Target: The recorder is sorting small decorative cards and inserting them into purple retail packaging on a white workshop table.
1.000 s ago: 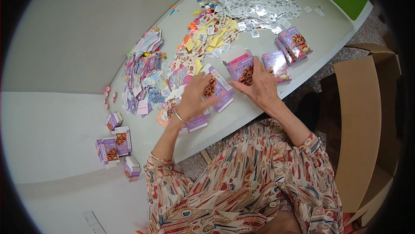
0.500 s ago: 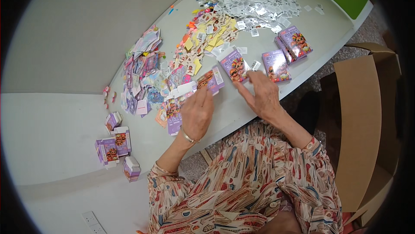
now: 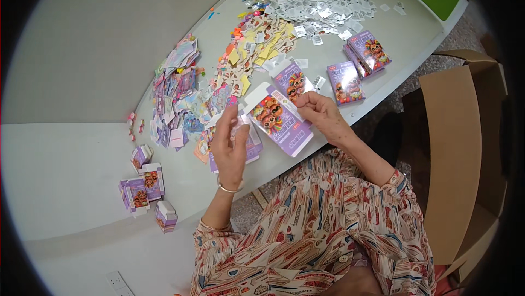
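Note:
My right hand (image 3: pixel 326 117) pinches the edge of a purple carton (image 3: pixel 287 134) with cartoon figures on its front and a white end flap sticking out. To the left of this carton, my left hand (image 3: pixel 231 145) has its thumb and fingers apart and grips nothing. Beneath and beside the left hand, more purple cartons (image 3: pixel 251 151) lie on the table, partly hidden. Just beyond the right hand lies another purple carton with its flap up (image 3: pixel 291 81). A closed purple box (image 3: pixel 345 82) rests to the right of it.
Stacked purple boxes (image 3: pixel 371 52) stand at the table's right. Across the table (image 3: pixel 377 25) spread heaps of silvery packets (image 3: pixel 322 9), yellow-and-white cards (image 3: pixel 265 39) and colourful pouches (image 3: pixel 178 85). Several purple cartons (image 3: pixel 154 181) sit at the left. A large cardboard box (image 3: pixel 451 159) stands at right.
The purple carton has come up between my hands and swung to face me, its right edge now in my right hand. My left hand has moved left, its fingers spreading apart.

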A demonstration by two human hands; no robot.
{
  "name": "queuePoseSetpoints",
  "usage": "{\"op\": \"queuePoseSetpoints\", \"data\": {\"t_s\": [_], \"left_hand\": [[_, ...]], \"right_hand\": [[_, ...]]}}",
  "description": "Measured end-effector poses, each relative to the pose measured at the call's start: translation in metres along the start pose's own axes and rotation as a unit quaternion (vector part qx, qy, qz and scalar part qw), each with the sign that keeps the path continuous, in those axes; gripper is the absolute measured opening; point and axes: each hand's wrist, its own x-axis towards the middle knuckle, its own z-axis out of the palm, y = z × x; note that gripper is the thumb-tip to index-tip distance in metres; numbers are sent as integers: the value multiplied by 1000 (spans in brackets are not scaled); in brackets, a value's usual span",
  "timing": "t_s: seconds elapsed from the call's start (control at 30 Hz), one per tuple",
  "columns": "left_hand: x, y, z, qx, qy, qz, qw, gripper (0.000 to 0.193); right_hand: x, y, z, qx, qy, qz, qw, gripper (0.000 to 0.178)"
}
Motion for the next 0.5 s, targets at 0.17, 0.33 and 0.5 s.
{"op": "queuePoseSetpoints", "data": {"t_s": [0.17, 0.33, 0.5], "left_hand": [[-3, 4, 12, -170, -41, -127, 976, 51], [-11, 16, 25, -144, -37, -42, 988, 55], [-22, 14, 24, -130, -70, -14, 989, 56]], "right_hand": [[-1, -1, 12, -106, 36, -71, 991, 36], [-13, -11, 36, -387, 81, -123, 910, 97], [-18, -12, 38, -377, 83, -119, 915, 102]]}}
